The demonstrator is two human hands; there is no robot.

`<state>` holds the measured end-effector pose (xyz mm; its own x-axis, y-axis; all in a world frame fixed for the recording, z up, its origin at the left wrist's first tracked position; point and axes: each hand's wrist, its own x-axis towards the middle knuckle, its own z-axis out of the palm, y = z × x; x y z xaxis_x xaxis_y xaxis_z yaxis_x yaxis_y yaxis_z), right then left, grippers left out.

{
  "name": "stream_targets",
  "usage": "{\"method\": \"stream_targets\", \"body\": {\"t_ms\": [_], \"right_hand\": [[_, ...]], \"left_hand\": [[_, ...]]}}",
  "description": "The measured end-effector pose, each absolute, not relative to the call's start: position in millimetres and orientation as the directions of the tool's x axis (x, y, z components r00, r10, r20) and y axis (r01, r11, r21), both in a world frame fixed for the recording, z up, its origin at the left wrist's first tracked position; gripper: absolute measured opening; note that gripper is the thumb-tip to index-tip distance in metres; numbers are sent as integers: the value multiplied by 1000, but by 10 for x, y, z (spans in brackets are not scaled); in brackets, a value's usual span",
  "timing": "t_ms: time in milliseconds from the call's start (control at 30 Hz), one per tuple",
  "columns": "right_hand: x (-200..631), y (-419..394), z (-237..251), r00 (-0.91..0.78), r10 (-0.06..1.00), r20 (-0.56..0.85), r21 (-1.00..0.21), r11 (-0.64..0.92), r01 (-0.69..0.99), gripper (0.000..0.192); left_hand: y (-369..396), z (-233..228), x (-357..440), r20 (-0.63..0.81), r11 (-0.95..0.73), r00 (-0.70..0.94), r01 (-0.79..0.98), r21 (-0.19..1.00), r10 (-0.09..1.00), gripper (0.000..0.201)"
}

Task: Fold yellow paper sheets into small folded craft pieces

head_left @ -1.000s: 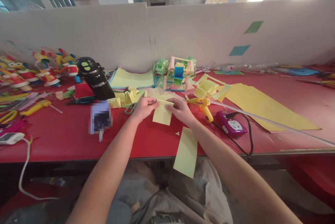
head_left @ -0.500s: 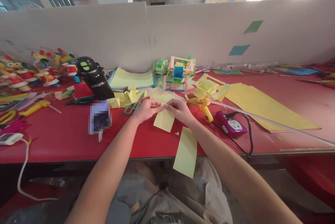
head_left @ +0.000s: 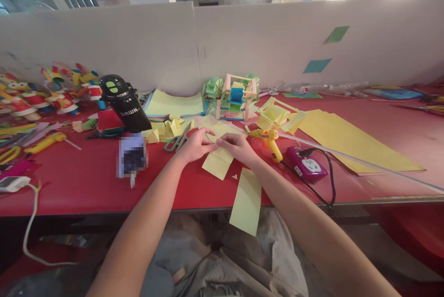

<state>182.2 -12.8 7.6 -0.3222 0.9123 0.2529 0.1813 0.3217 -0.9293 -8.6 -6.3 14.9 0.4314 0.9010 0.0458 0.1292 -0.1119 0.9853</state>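
The only container in view is a black bottle (head_left: 125, 104) with a green-buttoned lid, closed and leaning at about ten o'clock from the hands, so what is in it cannot be told; white letters on its side read roughly "DAUN" (the middle letters are unclear). Near the middle of the red table (head_left: 79, 181), the left hand (head_left: 194, 145) and right hand (head_left: 237, 147) meet over a small yellow paper (head_left: 218, 162), fingers curled and pinching its top edge, the sheet lying tilted against the tabletop. Green scissors (head_left: 176, 140) lie just beside the left hand at ten o'clock. A yellow glue gun (head_left: 269, 140) sits near the right hand at three o'clock, a purple power strip (head_left: 305, 164) just past it. A long yellow strip (head_left: 247, 201) overhangs the table edge at six o'clock.
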Motion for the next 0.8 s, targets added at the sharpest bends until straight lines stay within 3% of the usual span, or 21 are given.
{"method": "stream_targets", "body": {"t_ms": [433, 800], "right_hand": [[1820, -153, 107, -295, 928, 226, -951, 276, 142, 43], [1823, -133, 76, -301, 908, 291, -939, 332, 93, 33]], "left_hand": [[-46, 125, -83, 47, -111, 433, 122, 986, 900, 50], [-35, 116, -79, 21, -102, 446, 158, 982, 895, 47]]}}
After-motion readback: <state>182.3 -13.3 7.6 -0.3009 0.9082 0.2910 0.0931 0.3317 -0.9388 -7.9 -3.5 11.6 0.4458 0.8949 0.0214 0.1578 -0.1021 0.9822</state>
